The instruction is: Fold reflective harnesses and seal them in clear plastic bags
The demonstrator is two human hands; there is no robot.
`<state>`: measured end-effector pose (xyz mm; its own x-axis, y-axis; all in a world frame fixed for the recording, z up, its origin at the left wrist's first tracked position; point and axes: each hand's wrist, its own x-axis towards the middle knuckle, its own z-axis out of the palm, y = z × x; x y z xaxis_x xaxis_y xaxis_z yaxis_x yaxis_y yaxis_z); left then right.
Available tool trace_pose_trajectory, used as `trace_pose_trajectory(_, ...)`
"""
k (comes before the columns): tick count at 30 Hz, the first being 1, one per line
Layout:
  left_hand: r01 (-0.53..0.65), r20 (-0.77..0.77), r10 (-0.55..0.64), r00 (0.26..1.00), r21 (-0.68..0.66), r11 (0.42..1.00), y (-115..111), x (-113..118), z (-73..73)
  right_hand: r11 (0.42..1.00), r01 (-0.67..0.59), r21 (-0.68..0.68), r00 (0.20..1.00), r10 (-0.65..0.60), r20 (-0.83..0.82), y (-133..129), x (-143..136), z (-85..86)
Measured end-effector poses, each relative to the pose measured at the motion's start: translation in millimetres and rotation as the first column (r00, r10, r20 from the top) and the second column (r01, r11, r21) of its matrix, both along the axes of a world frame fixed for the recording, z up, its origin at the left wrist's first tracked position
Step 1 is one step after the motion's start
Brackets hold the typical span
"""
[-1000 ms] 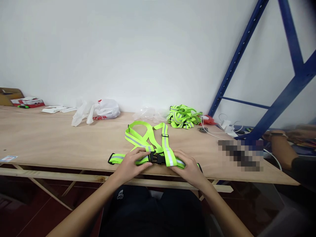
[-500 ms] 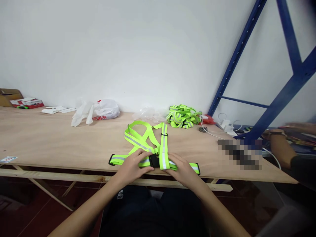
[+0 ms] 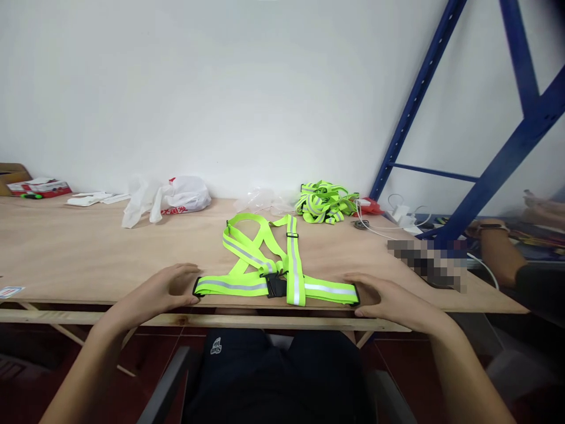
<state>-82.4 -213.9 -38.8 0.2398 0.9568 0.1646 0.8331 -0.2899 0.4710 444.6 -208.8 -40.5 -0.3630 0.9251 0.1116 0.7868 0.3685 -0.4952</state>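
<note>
A neon-yellow reflective harness (image 3: pixel 295 271) with grey stripes lies spread on the wooden table (image 3: pixel 88 253). Its waist belt runs along the front edge, and a black buckle (image 3: pixel 276 285) sits at the belt's middle. The shoulder straps cross and loop toward the wall. At the belt's left end, my left hand (image 3: pixel 165 291) is open, thumb and fingers apart around the black slider there. My right hand (image 3: pixel 388 300) curves, also open, about the slider at the right end. Whether the fingertips touch the sliders is hard to tell.
Behind the harness lies a heap of similar straps (image 3: pixel 324 202). White plastic bags (image 3: pixel 188 194), papers (image 3: pixel 90 199) and a red-white box (image 3: pixel 39 187) line the wall. Cables (image 3: pixel 399 218) and a blue metal frame (image 3: pixel 498 159) stand right, beside another person's arm (image 3: pixel 501 253).
Both hands have left the middle near the buckle and moved outward to opposite ends of the belt. The waist belt now lies straighter and fully in view.
</note>
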Motion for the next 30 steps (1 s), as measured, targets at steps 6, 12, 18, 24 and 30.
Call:
trace_pose_trajectory(6, 0.061, 0.15, -0.058, 0.987, -0.012, 0.998, 3, 4, -4.7, 0.998, -0.024, -0.05, 0.996, 0.02, -0.087, 1, 3, 1.4)
trace_pose_trajectory(12, 0.093, 0.465, -0.086, 0.881, 0.006, 0.996, 2, 23, -2.4, 0.994, 0.006, -0.105, 0.918, -0.047, -0.395, 5, -11, 3.6)
trace_pose_trajectory(18, 0.093, 0.72, -0.2, 0.664, 0.186, 0.978, 15, 50, -13.8, 0.999, 0.016, -0.038, 0.756, -0.037, -0.654, 18, -28, -7.5)
trace_pose_trajectory(24, 0.094, 0.652, -0.171, 0.738, 0.152, 0.984, 14, 52, -7.4, 0.996, 0.05, 0.072, 0.629, 0.025, -0.777, 25, -32, -21.8)
trace_pose_trajectory(30, 0.068, 0.424, -0.162, 0.891, 0.228, 0.971, 8, 30, -0.6, 0.984, 0.064, 0.165, 0.79, 0.051, -0.611, 18, -15, -12.8)
